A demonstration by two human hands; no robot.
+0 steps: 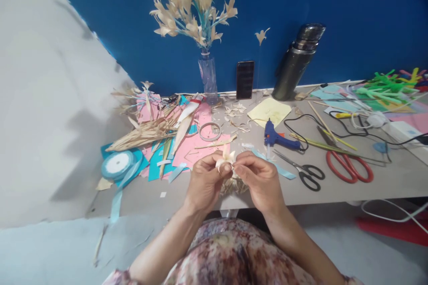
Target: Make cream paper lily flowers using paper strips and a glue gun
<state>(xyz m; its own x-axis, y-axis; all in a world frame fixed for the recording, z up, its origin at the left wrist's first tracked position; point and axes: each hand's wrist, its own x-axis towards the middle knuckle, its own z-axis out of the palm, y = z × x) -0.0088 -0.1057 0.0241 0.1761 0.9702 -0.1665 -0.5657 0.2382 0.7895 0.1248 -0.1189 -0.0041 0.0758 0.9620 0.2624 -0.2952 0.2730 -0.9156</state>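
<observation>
Between my two hands, over the front part of the table, is a small cream flower [228, 157] with pointed petals, like those in the vase. My left hand [207, 176] is closed on it, thumb across its lower petals. My right hand [259, 176] is pinched at the flower's right side; its fingertips touch or nearly touch a petal, and whether they grip it I cannot tell. Below the hands lies a bunch of dry husk strips [234, 185], partly hidden. To the right are black-handled scissors [309, 177] and a blue glue gun [279, 137].
A clear bottle [207, 78] at the back holds several husk flowers. A dark flask [297, 64] and a phone [245, 80] stand by the blue wall. Ribbon roll [117, 164], husk bundle [147, 133], red-handled scissors [349, 167] and a trailing black cord [337, 136] surround the work spot.
</observation>
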